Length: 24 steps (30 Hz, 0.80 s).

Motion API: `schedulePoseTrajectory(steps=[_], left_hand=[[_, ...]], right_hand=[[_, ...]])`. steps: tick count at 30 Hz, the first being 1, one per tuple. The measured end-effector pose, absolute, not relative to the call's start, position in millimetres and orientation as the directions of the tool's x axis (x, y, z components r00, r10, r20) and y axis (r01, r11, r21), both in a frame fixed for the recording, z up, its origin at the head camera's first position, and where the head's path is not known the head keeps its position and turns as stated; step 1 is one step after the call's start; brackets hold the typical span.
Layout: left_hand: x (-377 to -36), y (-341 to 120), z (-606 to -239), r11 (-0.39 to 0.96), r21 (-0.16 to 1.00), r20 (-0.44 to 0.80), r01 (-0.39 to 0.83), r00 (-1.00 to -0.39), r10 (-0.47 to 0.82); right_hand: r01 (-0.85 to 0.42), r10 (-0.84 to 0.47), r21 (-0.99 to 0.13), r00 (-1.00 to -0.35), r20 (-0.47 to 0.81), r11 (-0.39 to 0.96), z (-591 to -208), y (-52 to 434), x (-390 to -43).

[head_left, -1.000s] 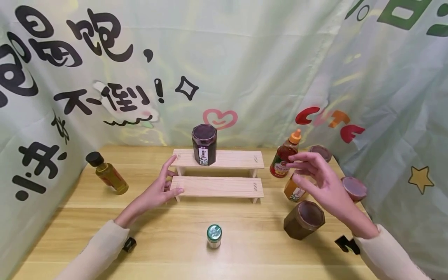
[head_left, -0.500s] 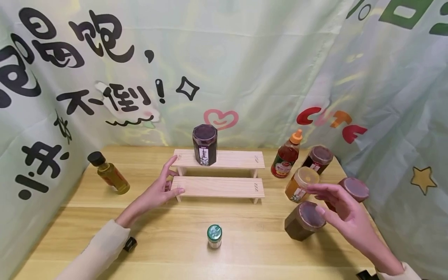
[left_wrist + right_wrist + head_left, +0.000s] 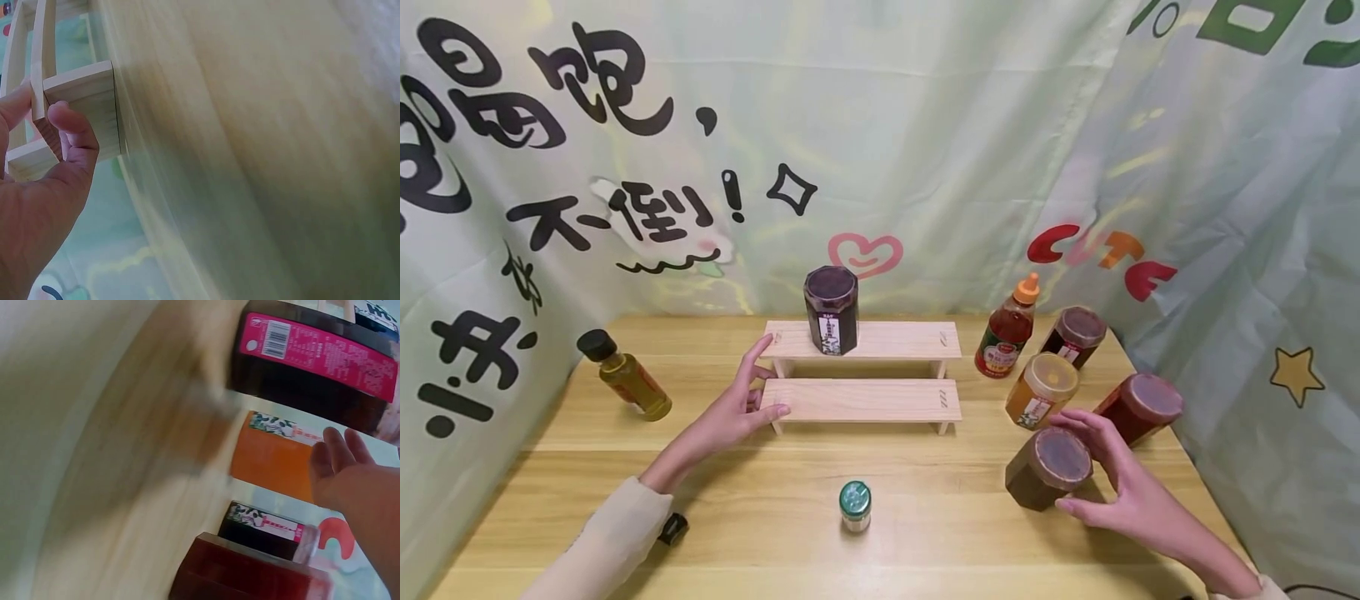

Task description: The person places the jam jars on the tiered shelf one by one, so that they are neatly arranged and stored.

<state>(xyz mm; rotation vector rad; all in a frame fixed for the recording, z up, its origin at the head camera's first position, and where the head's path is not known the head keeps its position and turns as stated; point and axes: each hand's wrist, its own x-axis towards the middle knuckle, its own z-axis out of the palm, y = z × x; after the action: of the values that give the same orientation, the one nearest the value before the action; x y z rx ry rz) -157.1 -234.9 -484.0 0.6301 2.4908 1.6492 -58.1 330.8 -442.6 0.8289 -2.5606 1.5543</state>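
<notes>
A two-tier wooden shelf (image 3: 865, 400) stands mid-table. My left hand (image 3: 737, 408) grips its left end, thumb on the lower board and a finger at the upper one; the left wrist view shows thumb and finger around the board's end (image 3: 47, 128). On the upper tier is a dark octagonal jar (image 3: 832, 312). My right hand (image 3: 1135, 492) is beside another dark jar (image 3: 1037, 479), fingers spread behind it and thumb in front, with a gap visible. That jar shows a pink barcode label (image 3: 325, 353) in the right wrist view.
Behind that jar stand an orange-yellow jar (image 3: 1036, 400), a reddish jar (image 3: 1138, 408), a dark jar (image 3: 1071, 340) and a red sauce bottle (image 3: 1002, 337). A green-capped shaker (image 3: 855, 508) is in front, an oil bottle (image 3: 632, 383) at left. Printed curtains enclose the table.
My right hand has moved down from above the orange-yellow jar and sauce bottle to the side of the front dark jar. My left hand stays on the shelf.
</notes>
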Motion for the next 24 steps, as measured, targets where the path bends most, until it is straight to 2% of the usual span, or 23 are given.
schedulePoseTrajectory(steps=[10, 24], left_hand=[[-157.8, -235.8, -483.9, 0.319, 0.904, 0.151, 0.285, -0.91, 0.387], [-156.6, -236.0, -481.2, 0.33, 0.899, 0.149, 0.289, -0.909, 0.39]], right_hand=[[-0.462, -0.428, -0.797, -0.857, 0.287, 0.39, -457.6, 329.0, -60.2], [-0.517, -0.424, -0.769, -0.834, 0.353, 0.376, -467.5, 328.8, -61.3]])
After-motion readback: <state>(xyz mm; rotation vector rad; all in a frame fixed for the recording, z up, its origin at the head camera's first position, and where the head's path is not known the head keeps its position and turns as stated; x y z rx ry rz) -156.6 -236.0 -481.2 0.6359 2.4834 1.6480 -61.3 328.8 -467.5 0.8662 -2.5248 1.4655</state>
